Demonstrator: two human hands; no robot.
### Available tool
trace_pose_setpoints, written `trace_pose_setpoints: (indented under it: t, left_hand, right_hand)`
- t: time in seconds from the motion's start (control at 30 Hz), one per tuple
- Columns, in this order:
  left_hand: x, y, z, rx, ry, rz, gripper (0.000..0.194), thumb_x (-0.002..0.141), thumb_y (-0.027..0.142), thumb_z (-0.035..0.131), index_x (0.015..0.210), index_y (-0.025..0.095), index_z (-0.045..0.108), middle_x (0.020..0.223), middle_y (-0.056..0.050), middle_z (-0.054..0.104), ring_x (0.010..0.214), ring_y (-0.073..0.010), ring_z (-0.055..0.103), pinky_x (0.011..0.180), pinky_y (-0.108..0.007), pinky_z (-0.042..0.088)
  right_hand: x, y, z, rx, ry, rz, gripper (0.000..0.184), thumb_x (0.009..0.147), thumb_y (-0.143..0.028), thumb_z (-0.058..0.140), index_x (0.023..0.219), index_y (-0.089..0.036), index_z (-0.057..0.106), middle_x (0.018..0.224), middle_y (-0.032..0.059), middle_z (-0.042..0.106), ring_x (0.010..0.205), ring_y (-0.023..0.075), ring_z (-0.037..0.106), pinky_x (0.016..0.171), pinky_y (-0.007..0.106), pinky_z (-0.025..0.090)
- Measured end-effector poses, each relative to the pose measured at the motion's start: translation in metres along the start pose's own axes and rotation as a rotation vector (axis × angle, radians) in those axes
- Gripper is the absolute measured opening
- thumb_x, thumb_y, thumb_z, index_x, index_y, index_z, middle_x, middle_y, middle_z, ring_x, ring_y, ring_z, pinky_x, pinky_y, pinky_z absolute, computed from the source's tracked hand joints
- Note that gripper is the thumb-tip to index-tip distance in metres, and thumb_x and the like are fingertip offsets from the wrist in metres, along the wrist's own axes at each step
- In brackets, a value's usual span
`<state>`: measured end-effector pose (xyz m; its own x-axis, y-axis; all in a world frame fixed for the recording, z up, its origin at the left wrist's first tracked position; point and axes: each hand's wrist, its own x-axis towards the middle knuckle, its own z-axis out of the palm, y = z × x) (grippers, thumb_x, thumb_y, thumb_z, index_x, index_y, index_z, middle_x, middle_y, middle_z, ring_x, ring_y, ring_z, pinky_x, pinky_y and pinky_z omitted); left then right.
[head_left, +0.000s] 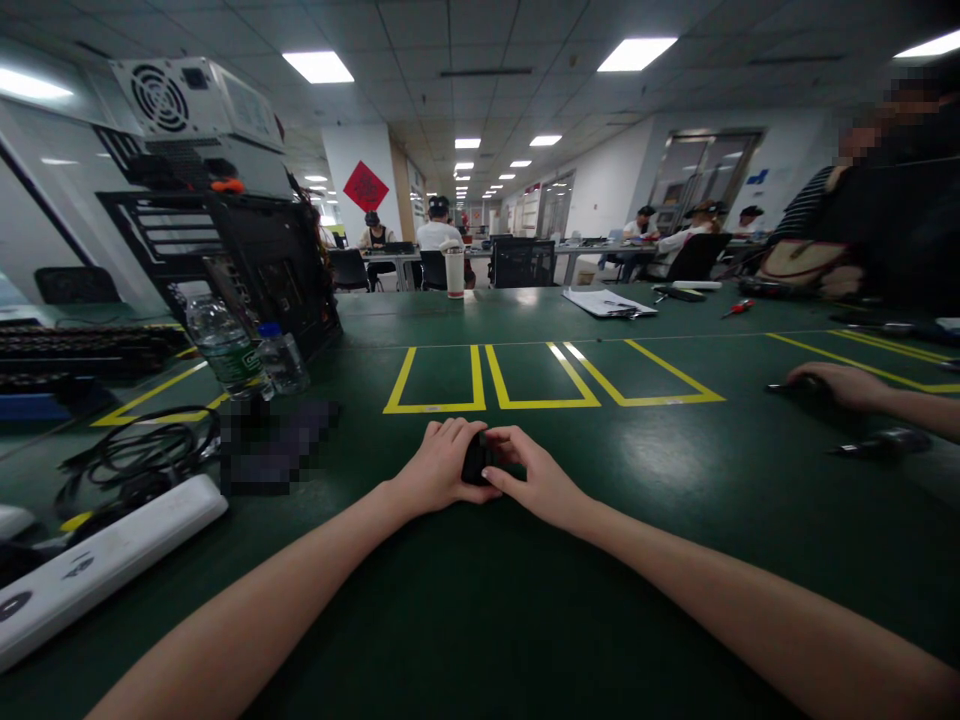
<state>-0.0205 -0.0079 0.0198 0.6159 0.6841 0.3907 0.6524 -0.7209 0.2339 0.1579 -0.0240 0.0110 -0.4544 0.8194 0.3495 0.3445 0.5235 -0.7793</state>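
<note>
While my left hand [444,465] curls around a small black object [475,462] on the green counter [480,620], my right hand [540,482] grasps its right side with thumb and fingers. The object sits between my palms, mostly covered, so I can't tell what it is. Just beyond my fingers lie three yellow tape outlines [544,404].

My left side is crowded: a long white casing [127,560] near my forearm, coiled black cables [142,450], a large clear bottle [225,345] and a smaller blue-capped one [282,360], which stand in front of an open black computer case [262,270]. Farther off stand a pale cup [454,272] and, to its right, a clipboard [609,303]. At my right, a co-worker's hand [844,385] rests on a dark thing, with a dark tool [885,442] lying nearer me.
</note>
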Motion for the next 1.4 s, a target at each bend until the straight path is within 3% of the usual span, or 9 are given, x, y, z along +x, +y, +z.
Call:
trace_pose_setpoints:
  t: [0.13,0.33,0.5,0.6,0.83,1.1,1.2,1.3,1.4]
  left_hand:
    - [-0.0002,0.0,-0.0006,0.001,-0.002,-0.004,0.067,0.062,0.045,0.065,0.116,0.017,0.037,0.106,-0.009,0.049,0.096,-0.0252,0.046,0.08,-0.036,0.033]
    - [0.001,-0.0012,0.0024,0.028,0.013,0.008,0.068,0.061,0.048,0.065,0.114,0.016,0.038,0.103,-0.009,0.05,0.094,-0.0255,0.047,0.079,-0.036,0.033]
    - [0.0007,-0.0014,0.002,0.021,0.011,0.01,0.068,0.062,0.049,0.064,0.115,0.016,0.037,0.104,-0.009,0.05,0.094,-0.0251,0.047,0.078,-0.036,0.033]
    - [0.0003,-0.0013,0.0013,0.018,0.01,0.005,0.068,0.061,0.046,0.065,0.115,0.016,0.037,0.105,-0.008,0.049,0.095,-0.0248,0.046,0.079,-0.036,0.033]
    - [0.0006,-0.0019,0.0024,0.019,0.009,0.008,0.067,0.062,0.045,0.066,0.115,0.016,0.037,0.104,-0.008,0.049,0.094,-0.024,0.046,0.079,-0.035,0.033]
    - [0.0001,0.0,0.0003,0.01,-0.001,0.001,0.066,0.063,0.047,0.064,0.115,0.017,0.037,0.104,-0.008,0.049,0.094,-0.0243,0.047,0.079,-0.035,0.033]
    - [0.0,-0.0005,0.0004,0.023,-0.006,0.0,0.066,0.062,0.043,0.065,0.115,0.016,0.036,0.106,-0.009,0.049,0.095,-0.0246,0.046,0.08,-0.036,0.033]
    - [0.0007,-0.0016,0.0021,0.038,0.003,0.005,0.067,0.061,0.043,0.066,0.115,0.016,0.036,0.105,-0.009,0.049,0.095,-0.0248,0.046,0.079,-0.036,0.032]
    - [0.0013,-0.0029,0.0043,0.039,0.024,0.013,0.07,0.06,0.048,0.065,0.115,0.016,0.037,0.103,-0.009,0.05,0.094,-0.0248,0.046,0.079,-0.036,0.032]
  right_hand:
    - [-0.0019,-0.0019,-0.0011,0.0,-0.041,-0.003,0.029,0.077,-0.023,0.054,0.105,-0.022,0.045,0.102,0.0039,0.05,0.091,0.018,0.053,0.08,0.038,0.047]
    - [-0.0001,0.0007,-0.0007,-0.086,0.069,-0.127,0.019,0.074,-0.019,0.057,0.092,-0.021,0.05,0.1,0.004,0.05,0.096,0.0199,0.049,0.085,0.04,0.043]
    - [0.0012,0.0026,0.0017,0.016,0.023,-0.01,0.033,0.076,-0.022,0.055,0.107,-0.021,0.044,0.102,0.0043,0.051,0.095,0.0184,0.052,0.084,0.039,0.045]
    - [-0.0007,0.0017,0.0011,0.024,-0.031,0.017,0.032,0.077,-0.024,0.054,0.107,-0.021,0.044,0.102,0.0043,0.051,0.092,0.0177,0.054,0.081,0.038,0.047]
    - [-0.0029,-0.0026,-0.0024,-0.123,0.055,-0.129,0.021,0.074,-0.017,0.057,0.093,-0.021,0.05,0.102,0.0037,0.049,0.097,0.0196,0.049,0.085,0.04,0.042]
    - [-0.0005,-0.0015,-0.0001,0.019,-0.021,0.03,0.033,0.077,-0.023,0.054,0.108,-0.021,0.043,0.102,0.0042,0.052,0.093,0.0176,0.053,0.082,0.037,0.046]
    - [-0.0017,-0.0013,-0.0007,0.004,-0.04,-0.021,0.03,0.075,-0.02,0.055,0.104,-0.021,0.045,0.1,0.0034,0.052,0.091,0.0176,0.053,0.081,0.037,0.046]
    - [-0.0021,-0.0006,-0.0014,-0.077,0.031,-0.114,0.027,0.072,-0.018,0.058,0.098,-0.021,0.048,0.102,0.0037,0.05,0.096,0.0191,0.05,0.086,0.039,0.042]
    - [-0.0011,0.0004,-0.0009,-0.087,0.065,-0.116,0.021,0.074,-0.018,0.056,0.094,-0.022,0.05,0.1,0.0034,0.051,0.096,0.0192,0.05,0.086,0.04,0.042]
